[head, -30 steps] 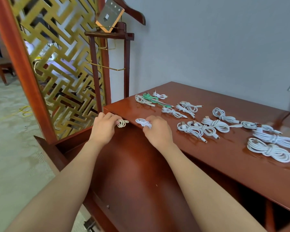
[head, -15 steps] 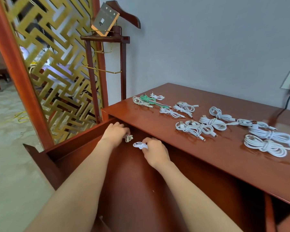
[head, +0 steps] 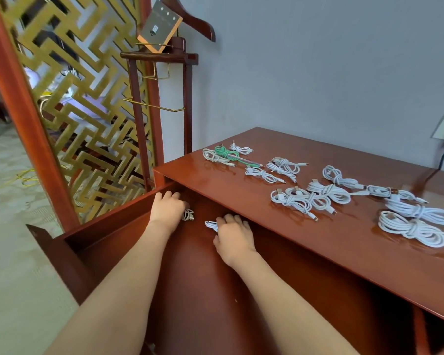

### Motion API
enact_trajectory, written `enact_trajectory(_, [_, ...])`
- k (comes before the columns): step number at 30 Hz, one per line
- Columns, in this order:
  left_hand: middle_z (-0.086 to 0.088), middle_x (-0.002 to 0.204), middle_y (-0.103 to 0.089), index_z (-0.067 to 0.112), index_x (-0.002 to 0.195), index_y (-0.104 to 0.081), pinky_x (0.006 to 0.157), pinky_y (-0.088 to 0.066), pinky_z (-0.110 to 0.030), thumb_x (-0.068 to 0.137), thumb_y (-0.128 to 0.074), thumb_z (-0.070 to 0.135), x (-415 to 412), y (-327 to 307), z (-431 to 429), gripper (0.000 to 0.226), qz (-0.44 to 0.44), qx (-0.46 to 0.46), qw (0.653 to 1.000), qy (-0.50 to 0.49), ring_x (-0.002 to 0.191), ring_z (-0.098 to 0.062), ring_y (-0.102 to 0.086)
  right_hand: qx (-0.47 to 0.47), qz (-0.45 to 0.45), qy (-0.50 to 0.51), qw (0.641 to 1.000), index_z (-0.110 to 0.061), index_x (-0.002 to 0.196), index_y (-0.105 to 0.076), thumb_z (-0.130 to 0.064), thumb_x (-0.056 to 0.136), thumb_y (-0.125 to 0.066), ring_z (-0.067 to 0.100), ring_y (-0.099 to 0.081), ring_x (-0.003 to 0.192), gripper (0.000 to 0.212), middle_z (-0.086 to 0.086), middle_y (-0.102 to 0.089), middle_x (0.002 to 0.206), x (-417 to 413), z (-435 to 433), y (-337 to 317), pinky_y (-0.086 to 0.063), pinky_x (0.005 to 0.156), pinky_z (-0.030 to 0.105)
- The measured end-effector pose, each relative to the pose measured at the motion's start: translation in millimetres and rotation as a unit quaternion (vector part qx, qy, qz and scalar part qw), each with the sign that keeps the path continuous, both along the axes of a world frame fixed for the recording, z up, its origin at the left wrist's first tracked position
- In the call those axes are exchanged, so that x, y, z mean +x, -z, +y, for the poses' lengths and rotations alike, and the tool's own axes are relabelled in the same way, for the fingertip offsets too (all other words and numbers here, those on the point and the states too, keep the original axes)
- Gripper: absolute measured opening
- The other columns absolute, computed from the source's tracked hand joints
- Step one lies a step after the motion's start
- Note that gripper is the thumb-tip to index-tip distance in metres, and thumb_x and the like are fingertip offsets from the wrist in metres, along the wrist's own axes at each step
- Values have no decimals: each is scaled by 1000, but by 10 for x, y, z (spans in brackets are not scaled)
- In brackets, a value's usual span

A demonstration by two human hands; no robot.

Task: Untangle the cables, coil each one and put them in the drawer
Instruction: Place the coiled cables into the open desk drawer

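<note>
Cables (head: 188, 215) in left hand (head: 166, 210), right hand (head: 235, 238)

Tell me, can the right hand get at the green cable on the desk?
Probably yes, but not at once: the right hand is down in the drawer gripping a small white coil. Lifted out, it has bare desk top between it and the green cable.

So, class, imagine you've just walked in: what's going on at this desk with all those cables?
A person is putting coiled cables away. The left hand holds a small pale coil and the right hand holds a small white coil, both low inside the open drawer. About a dozen more coiled bundles, mostly white cables plus a green cable, lie on the desk top, not yet put away.
</note>
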State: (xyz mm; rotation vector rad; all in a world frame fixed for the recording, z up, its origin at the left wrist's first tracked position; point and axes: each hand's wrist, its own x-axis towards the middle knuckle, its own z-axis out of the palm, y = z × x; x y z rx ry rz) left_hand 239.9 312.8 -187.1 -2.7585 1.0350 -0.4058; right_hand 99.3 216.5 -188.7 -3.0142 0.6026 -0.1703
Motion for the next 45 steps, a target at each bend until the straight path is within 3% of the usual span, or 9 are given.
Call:
enact_trajectory(6, [-9, 136, -44, 22, 140, -42, 101, -35, -31, 94, -41, 1, 67, 0, 71, 51, 121, -93, 988, 17, 127, -28, -40, 5, 18, 29, 999, -9, 130, -44, -12, 94, -47, 28, -43, 123, 36, 12, -48, 131, 41, 42, -31, -33, 101, 36])
enact_trajectory(9, [-10, 150, -28, 22, 143, -37, 107, -29, -31, 91, -43, -3, 99, 43, 128, 58, 174, -92, 980, 32, 137, -28, -28, 15, 2, 23, 1000, -9, 133, -41, -18, 96, -43, 28, -39, 126, 38, 12, -45, 134, 23, 65, -70, -30, 104, 36])
enact_trajectory(13, [1, 158, -11, 31, 146, -28, 106, -27, -33, 91, -44, 3, 71, -25, 203, 64, 117, -37, 992, 35, 139, -22, -26, -9, -47, -62, 997, -8, 124, -47, -16, 96, -40, 28, -45, 118, 31, 11, -50, 125, -47, 141, -214, -36, 94, 36])
enact_trajectory(16, [0, 149, -37, 26, 137, -45, 103, -30, -31, 88, -46, 3, 19, -202, 210, 55, 69, -82, 992, 59, 132, -20, -38, -11, -76, -138, 987, -6, 113, -56, -15, 95, -38, 31, -54, 105, 27, 12, -57, 112, -63, 188, -454, -42, 83, 35])
enact_trajectory(18, [-2, 127, -58, 21, 118, -61, 96, -36, -30, 85, -46, 2, -16, -352, 200, 41, 55, -136, 987, 65, 118, -22, -49, -12, -100, -154, 983, -6, 107, -59, -14, 94, -39, 31, -55, 100, 26, 12, -59, 107, -45, 166, -629, -44, 80, 35])
enact_trajectory(23, [-7, 104, -65, 15, 92, -69, 85, -43, -34, 84, -45, 0, -18, -725, 35, 30, 51, -246, 964, 85, 104, -28, -54, -14, -118, -91, 989, -5, 110, -59, -12, 91, -42, 31, -49, 113, 27, 13, -55, 117, -41, -88, -929, -43, 88, 35])
enact_trajectory(33, [-8, 145, -39, 16, 140, -36, 105, -28, -39, 90, -41, 5, 81, -965, -613, 52, 38, -109, 989, 88, 130, -28, -36, -53, -14, 50, 997, -3, 132, -42, -19, 92, -46, 32, -37, 127, 43, 16, -42, 135, 36, -659, -1030, -33, 103, 39])
enact_trajectory(38, [-7, 158, -9, 13, 149, -15, 115, -11, -44, 94, -43, 7, 121, -853, -819, 62, 44, 6, 997, 67, 144, -27, -10, -63, 22, 57, 996, -3, 135, -37, -19, 93, -45, 32, -35, 129, 46, 16, -39, 139, 117, -798, -975, -30, 105, 41])
enact_trajectory(45, [-9, 159, -3, 13, 150, -12, 116, -7, -46, 101, -26, 13, 183, -751, -1060, 50, -23, 62, 997, 38, 145, -31, -4, -11, 31, 74, 997, -1, 144, -19, -23, 95, -39, 32, -20, 139, 57, 17, -21, 151, 240, -959, -849, -21, 110, 44])
